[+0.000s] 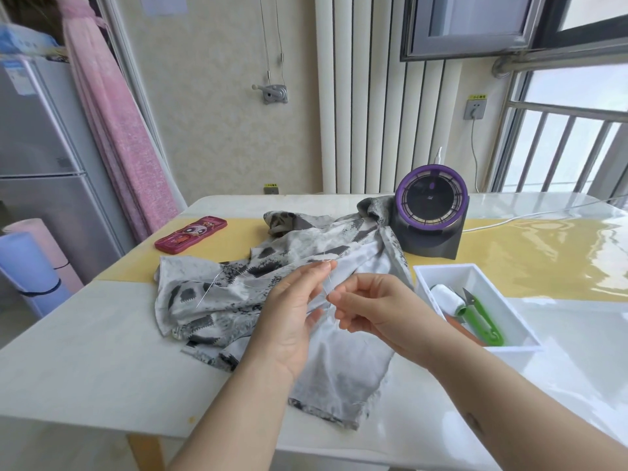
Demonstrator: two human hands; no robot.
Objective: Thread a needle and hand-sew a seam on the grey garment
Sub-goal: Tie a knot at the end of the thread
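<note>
"Grey garment (pixel 343 368) lies spread on the table (pixel 85 351), centre of the frame, with both hands just above it. What's going on?"

"Knotting the tail of the thread, I'd guess. The left hand (pixel 292 311) pinches the thread (pixel 329 283) high up between thumb and forefinger. The right hand (pixel 370 307) pinches it just below, its other fingers loosely curled."

"And how would you do that well?"

"Hold that short stretch taut, make the loop close to the end, and slide the knot down snug without tugging the needle off the cloth."

"Where is the needle?"

"The needle (pixel 208 292) lies flat on the garment, left of the hands, and nobody's holding it. Its long axis runs diagonally, lower left to upper right. The thread seems to leave its upper-right end, so I'd judge the tip points lower left, toward the near table edge. It's too fine to be sure, though."
</note>
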